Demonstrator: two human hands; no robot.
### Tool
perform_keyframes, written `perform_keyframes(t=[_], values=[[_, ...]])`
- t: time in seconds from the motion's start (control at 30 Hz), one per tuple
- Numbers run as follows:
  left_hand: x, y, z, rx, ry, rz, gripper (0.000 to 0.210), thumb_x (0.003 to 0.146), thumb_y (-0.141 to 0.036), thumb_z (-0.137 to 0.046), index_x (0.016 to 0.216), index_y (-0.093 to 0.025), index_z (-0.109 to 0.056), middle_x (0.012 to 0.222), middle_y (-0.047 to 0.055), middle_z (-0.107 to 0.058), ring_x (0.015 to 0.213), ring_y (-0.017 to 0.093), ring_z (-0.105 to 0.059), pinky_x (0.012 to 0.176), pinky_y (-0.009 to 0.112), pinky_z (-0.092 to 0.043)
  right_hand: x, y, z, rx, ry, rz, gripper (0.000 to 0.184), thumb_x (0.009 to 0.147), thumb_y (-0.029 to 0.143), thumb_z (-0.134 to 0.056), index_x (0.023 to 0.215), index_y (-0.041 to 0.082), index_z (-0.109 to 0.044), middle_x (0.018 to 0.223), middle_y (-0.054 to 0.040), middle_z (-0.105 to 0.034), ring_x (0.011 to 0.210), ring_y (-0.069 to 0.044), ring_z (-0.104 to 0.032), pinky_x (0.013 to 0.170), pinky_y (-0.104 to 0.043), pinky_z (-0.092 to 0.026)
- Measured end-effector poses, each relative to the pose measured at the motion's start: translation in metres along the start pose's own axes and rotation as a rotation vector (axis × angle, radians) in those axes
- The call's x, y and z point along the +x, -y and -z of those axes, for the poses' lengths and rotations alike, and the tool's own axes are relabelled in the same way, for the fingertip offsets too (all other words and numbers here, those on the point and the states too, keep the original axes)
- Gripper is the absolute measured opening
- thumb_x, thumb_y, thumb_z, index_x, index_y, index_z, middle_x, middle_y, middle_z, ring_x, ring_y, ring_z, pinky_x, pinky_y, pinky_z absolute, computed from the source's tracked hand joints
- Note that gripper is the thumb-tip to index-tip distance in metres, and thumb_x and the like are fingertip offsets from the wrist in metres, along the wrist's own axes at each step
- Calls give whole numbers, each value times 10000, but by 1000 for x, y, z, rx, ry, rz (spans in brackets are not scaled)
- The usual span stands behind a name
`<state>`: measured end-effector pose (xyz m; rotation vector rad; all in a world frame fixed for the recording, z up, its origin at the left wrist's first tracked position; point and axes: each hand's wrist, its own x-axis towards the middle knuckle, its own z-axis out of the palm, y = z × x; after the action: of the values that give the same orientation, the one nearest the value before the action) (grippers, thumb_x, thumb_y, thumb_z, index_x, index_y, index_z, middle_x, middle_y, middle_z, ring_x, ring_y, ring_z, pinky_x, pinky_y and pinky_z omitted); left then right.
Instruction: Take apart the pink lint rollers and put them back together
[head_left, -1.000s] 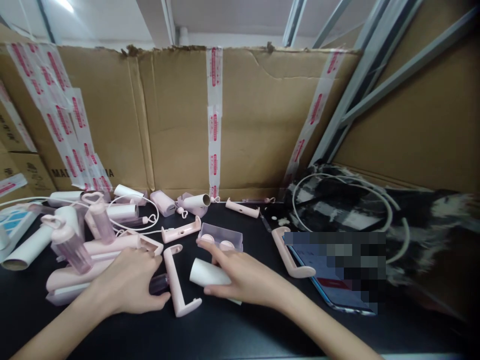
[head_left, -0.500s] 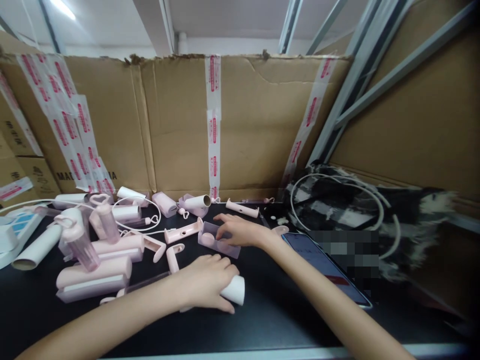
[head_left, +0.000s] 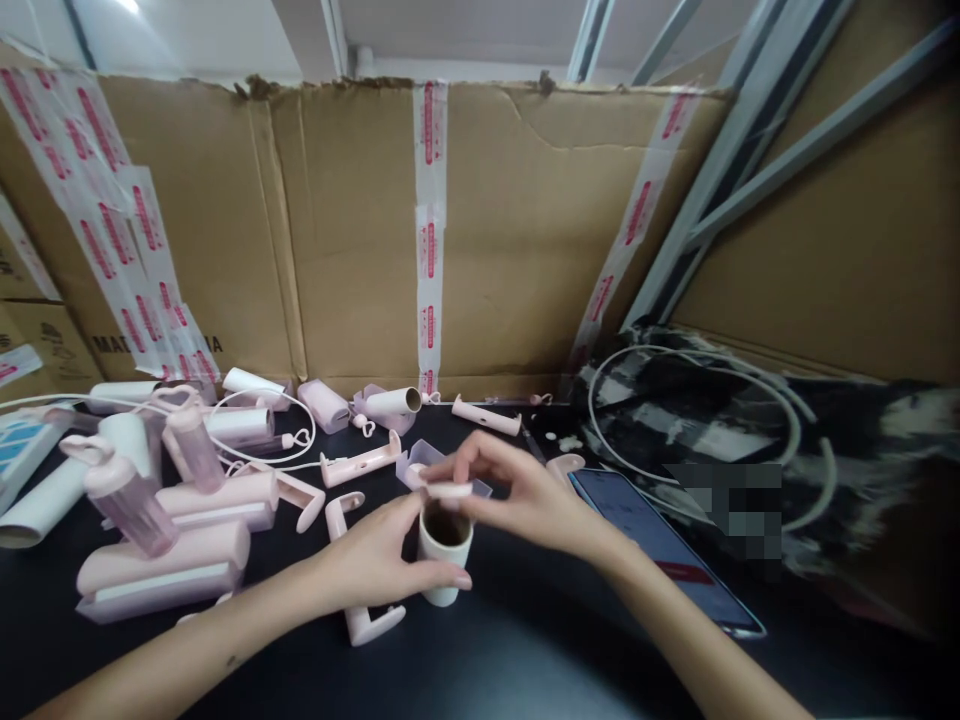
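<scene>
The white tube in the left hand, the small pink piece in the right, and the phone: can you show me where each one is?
White tube (head_left: 445, 553): head view, outer wall just below the open rim.
Small pink piece (head_left: 450, 490): head view, its near edge.
Phone (head_left: 654, 524): head view, its screen.

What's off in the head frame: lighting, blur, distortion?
Head view: overhead light blown out, cut by the top edge; faint sheen on the near black tabletop; shadow inside the white tube; black-and-white bundle smeared; blocky pixelation beside the phone; far right dark; uprights splay, wide-angle-like.
</scene>
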<state>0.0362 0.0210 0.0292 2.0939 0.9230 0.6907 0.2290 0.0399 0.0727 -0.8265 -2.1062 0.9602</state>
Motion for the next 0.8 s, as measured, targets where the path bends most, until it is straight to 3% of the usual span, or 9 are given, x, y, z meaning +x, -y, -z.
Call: perform_keyframes(t=[0.1, 0.17, 0.33, 0.57, 0.8], values=[[1, 3, 0, 10, -26, -15, 555, 724, -396, -645, 1210, -198, -465, 1265, 59, -540, 1154, 238, -502, 949, 363, -411, -9, 11, -3, -96, 142, 37, 203, 780, 347, -631, 882, 189, -555, 1099, -59, -625, 1078, -214, -553, 928, -369, -429], [1, 5, 3, 44, -36, -29, 563, 710, -409, -659, 1201, -194, -485, 1259, 60, -550, 1146, 246, -511, 953, 373, -410, -10, 13, -3, -144, 170, 70, 179, 813, 328, -594, 934, 197, -601, 1106, -51, -628, 1100, -217, -541, 950, -371, -411], [6, 12, 10, 135, -87, -14, 612, 688, -438, -671, 1213, -178, -493, 1265, 77, -547, 1181, 275, -482, 962, 396, -405, -7, 7, -5, -195, 82, 75, 249, 858, 315, -532, 1076, 225, -612, 1180, -39, -612, 1108, -215, -550, 955, -359, -418], [9, 16, 13, 96, -115, 40, 625, 686, -436, -672, 1227, -178, -493, 1285, 74, -534, 1203, 276, -463, 995, 405, -374, -2, -3, -11, -244, 119, 86, 378, 865, 323, -529, 1237, 258, -529, 1282, -13, -543, 1172, -211, -505, 1018, -368, -373], [12, 16, 20, 90, -48, -14, 554, 687, -361, -675, 1181, -158, -529, 1221, 73, -583, 1171, 277, -489, 970, 378, -400, -4, -4, -14, -430, 121, 251, 466, 831, 330, -582, 1270, 202, -491, 1301, -66, -522, 1196, -204, -484, 1029, -336, -375]])
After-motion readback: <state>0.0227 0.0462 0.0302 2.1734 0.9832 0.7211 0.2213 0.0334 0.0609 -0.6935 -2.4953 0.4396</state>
